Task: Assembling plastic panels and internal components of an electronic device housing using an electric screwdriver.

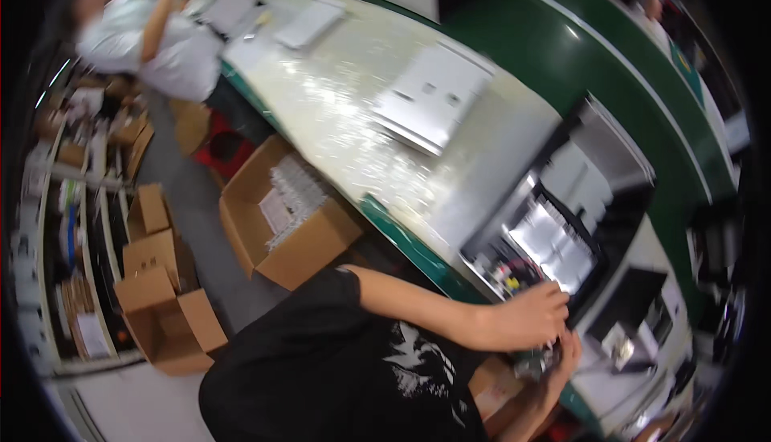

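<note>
Both hands sit low right, at the near edge of the tabletop (345,112). The left hand (526,317) comes in across the black shirt, forearm running left to right, knuckles up, fingers curled down over a small dark part (536,362) lying just beneath it. The right hand (569,354) rises from the lower edge, palm turned toward the left hand, fingers touching the same part from the right side. The part sits between the two grips, below the left and left of the right. It is blurred and mostly covered, so its shape and long axis cannot be told. Left grip: closed down on the part, it looks like, but fingertips are hidden. Right grip: half curled; whether it pinches or only steadies, cannot tell.

The key relation: the open black device chassis (554,241), with a bright metal inside and coloured wires at its near left corner, lies just far of the left hand, nearly touching the knuckles. The left hand is nearer to it than the right.

Farther left on the tabletop lies a flat white panel (434,96). Under the tabletop on the floor stands an open cardboard box (285,213) of white items, more boxes left. Another person in a light shirt (152,40) bends far left.
</note>
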Tool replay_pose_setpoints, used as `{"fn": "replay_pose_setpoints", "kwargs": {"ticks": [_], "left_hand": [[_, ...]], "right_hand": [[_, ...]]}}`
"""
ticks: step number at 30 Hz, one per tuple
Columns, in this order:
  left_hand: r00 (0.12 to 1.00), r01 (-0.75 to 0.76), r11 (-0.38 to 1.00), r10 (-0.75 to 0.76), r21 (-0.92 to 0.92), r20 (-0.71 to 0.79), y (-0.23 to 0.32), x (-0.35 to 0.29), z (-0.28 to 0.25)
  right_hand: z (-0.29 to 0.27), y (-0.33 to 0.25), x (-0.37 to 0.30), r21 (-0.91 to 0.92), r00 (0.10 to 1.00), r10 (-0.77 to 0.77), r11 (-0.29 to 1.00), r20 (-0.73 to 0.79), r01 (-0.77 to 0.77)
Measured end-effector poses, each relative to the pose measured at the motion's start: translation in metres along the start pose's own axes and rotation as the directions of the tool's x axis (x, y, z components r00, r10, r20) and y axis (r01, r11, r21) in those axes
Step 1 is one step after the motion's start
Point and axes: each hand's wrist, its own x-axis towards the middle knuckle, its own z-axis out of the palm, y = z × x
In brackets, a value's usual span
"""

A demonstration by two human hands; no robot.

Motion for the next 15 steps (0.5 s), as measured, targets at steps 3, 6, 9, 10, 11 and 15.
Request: {"fn": "replay_pose_setpoints", "kwargs": {"ticks": [3,6,9,10,11,15], "left_hand": [[0.986,0.038,0.969,-0.076,-0.243,-0.146,-0.014,-0.011,-0.014],[0.876,0.263,0.938,-0.33,-0.224,-0.353,-0.064,-0.001,-0.065],[0.688,0.62,0.766,-0.429,0.168,-0.585,-0.14,-0.013,-0.093],[0.647,0.729,0.653,-0.559,0.205,-0.518,-0.163,-0.019,-0.095],[0.583,0.81,0.531,-0.679,0.249,-0.447,-0.182,-0.025,-0.094],[0.472,0.876,0.382,-0.804,0.293,-0.362,-0.219,-0.047,-0.091]], "right_hand": [[-0.009,-0.011,0.026,-0.187,0.964,-0.062,0.976,0.259,0.114],[-0.044,0.008,0.047,-0.167,0.932,-0.344,0.918,0.112,0.359],[-0.018,-0.025,0.028,-0.111,0.897,-0.44,0.89,0.055,0.443],[-0.015,-0.031,0.027,-0.128,0.908,-0.416,0.899,0.045,0.418],[-0.014,-0.035,0.025,-0.151,0.92,-0.391,0.908,0.025,0.39],[-0.009,-0.032,0.028,-0.128,0.939,-0.342,0.931,0.026,0.342]]}}
